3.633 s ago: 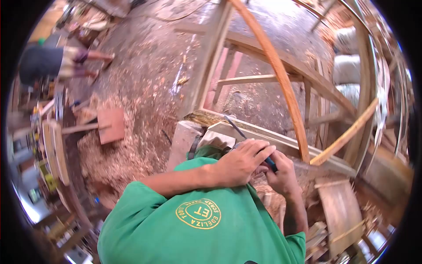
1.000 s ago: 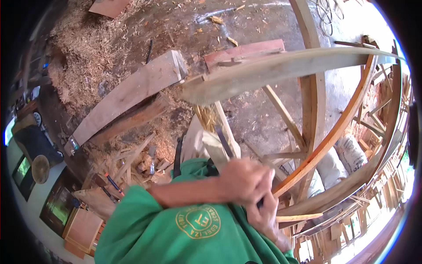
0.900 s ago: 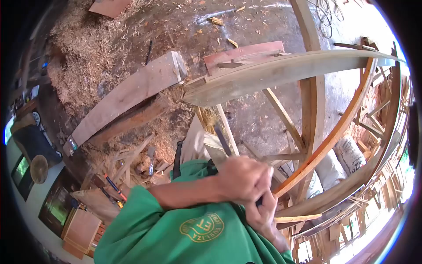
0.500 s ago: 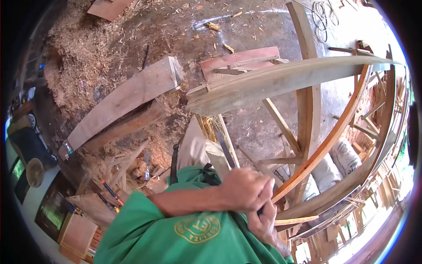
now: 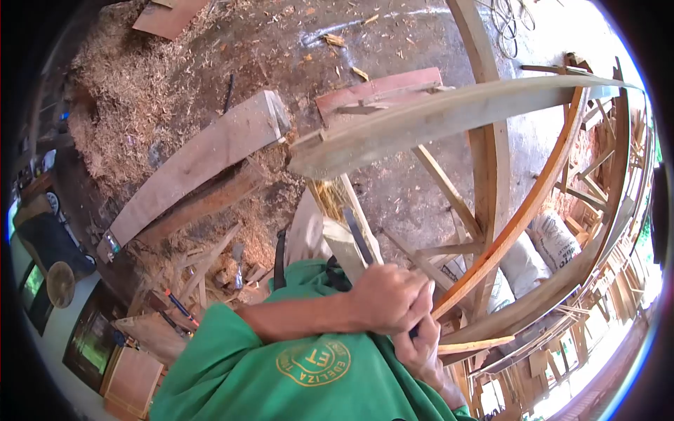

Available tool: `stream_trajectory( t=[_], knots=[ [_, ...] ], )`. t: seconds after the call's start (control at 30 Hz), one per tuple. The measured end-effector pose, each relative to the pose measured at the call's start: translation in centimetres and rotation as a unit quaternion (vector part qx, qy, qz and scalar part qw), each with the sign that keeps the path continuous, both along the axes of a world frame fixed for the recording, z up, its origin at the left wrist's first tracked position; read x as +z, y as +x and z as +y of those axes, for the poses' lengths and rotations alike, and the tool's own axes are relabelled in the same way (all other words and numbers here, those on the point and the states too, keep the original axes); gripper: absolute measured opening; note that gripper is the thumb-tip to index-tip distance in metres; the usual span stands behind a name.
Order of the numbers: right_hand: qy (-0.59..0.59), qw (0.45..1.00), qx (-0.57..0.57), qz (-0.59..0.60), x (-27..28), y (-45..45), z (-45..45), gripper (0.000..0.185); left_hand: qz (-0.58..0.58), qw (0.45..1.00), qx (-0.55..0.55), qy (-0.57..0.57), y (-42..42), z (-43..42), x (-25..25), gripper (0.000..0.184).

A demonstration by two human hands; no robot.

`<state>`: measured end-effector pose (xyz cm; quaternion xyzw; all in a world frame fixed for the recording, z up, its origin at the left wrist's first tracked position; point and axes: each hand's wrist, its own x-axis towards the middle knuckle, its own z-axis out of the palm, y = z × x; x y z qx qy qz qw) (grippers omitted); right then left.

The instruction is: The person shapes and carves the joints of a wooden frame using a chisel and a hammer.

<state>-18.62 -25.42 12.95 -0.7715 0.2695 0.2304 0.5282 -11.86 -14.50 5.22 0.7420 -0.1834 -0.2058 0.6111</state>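
A long, narrow tool with a dark flat blade (image 5: 357, 234) runs from my hands away over a pale wooden timber (image 5: 340, 245). Whether the blade touches the wood, I cannot tell. My left hand (image 5: 390, 298) is closed in front of my chest, on the tool near the base of the blade. Just below and to its right, my right hand (image 5: 417, 346) is wrapped round the dark handle, most of which the fingers hide. The two hands touch each other.
A long curved plank (image 5: 428, 126) crosses ahead, joined to a frame of curved ribs, one orange-brown rib (image 5: 523, 228) close on my right. At left lies a broad tapered board (image 5: 196, 165) among wood shavings (image 5: 112, 119). White sacks (image 5: 523, 266) sit beneath the frame.
The blade has drawn back toward me, its far end now nearer my body. Both hands have shifted slightly left, still closed together. The whole view has moved a little.
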Motion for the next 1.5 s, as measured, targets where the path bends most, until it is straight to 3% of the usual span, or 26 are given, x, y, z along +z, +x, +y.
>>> stream_trajectory(
  t=[0.07,0.13,0.17,0.27,0.33,0.4,0.53,0.67,0.8,0.87,1.03,1.17,1.37,1.5],
  knots=[
    [-0.004,0.999,-0.009,-0.045,-0.5,0.2,0.3,0.025,-0.027,1.0,0.003,0.005,0.5,0.4,-0.3,0.021],
    [-0.018,0.995,0.098,0.02,-1.4,1.7,0.3,0.032,-0.043,0.999,-0.005,0.025,3.4,1.9,-0.6,0.023],
    [0.038,0.995,0.07,0.065,-0.9,3.3,0.6,0.035,-0.005,1.0,0.026,-0.004,3.7,1.9,-0.7,0.022],
    [-0.009,0.999,0.028,-0.012,0.4,1.3,0.1,0.031,0.007,1.0,0.008,-0.004,1.3,0.2,0.4,0.026],
    [-0.009,1.0,0.007,0.019,0.9,1.0,0.0,0.025,0.024,1.0,0.014,-0.012,1.1,0.2,0.4,0.025],
    [0.007,0.998,0.019,0.058,0.5,0.7,-0.4,0.029,0.031,0.999,-0.018,0.003,1.5,0.3,0.4,0.023],
    [0.001,0.998,0.04,-0.042,-0.9,-0.9,-0.7,0.026,-0.001,1.0,0.013,-0.025,0.0,-0.4,-0.3,0.021],
    [0.027,0.998,0.051,0.029,-0.8,0.8,-0.2,0.028,0.02,1.0,-0.001,0.01,1.1,0.9,0.1,0.019],
    [-0.005,0.999,0.025,-0.026,-0.8,0.4,0.3,0.023,0.022,1.0,0.001,0.022,2.3,1.4,-0.1,0.022],
    [-0.013,0.994,0.111,-0.01,-0.8,3.1,0.9,0.025,0.05,0.998,0.024,0.01,3.9,1.8,-0.2,0.025],
    [-0.011,1.0,0.0,0.017,0.5,1.4,0.9,0.024,0.052,0.999,-0.003,-0.002,2.3,0.7,0.8,0.027],
    [0.02,0.999,0.001,0.049,-0.8,-0.2,-0.1,0.024,0.024,1.0,0.009,0.0,1.5,0.2,-0.3,0.027],
    [0.013,1.0,0.018,-0.012,-1.4,-1.4,-0.5,0.02,0.0,1.0,0.016,-0.004,0.2,-0.4,-0.3,0.026],
    [0.025,1.0,0.017,-0.009,-2.0,2.2,0.7,0.014,0.028,0.998,0.035,0.041,2.8,0.9,-0.8,0.024]
  ],
)
